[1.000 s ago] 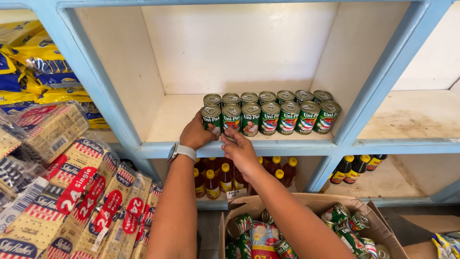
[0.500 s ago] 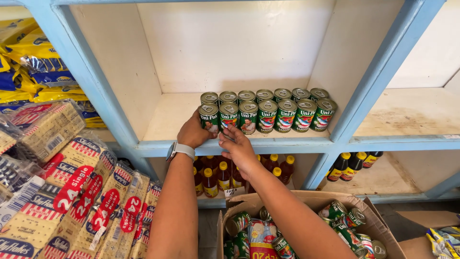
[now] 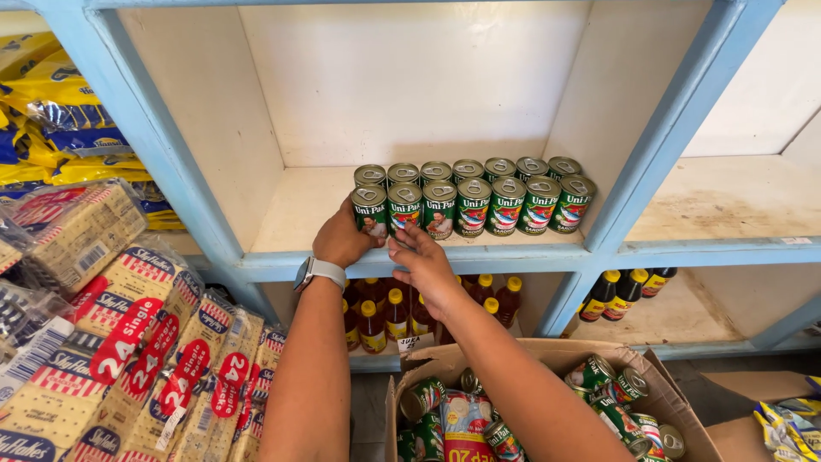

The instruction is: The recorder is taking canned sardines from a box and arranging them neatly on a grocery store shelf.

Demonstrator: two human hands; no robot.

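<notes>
The left hand, a watch on its wrist, cups the leftmost tin of the front row, fingers curled round its side. The right hand lies open and loose, fingertips touching the base of the next can. 2 rows of green-labelled metal cylinders stand upright on a worn cream shelf with blue frames. Below sits a cardboard box of tumbled cans; crinkly cracker packs lie left.
</notes>
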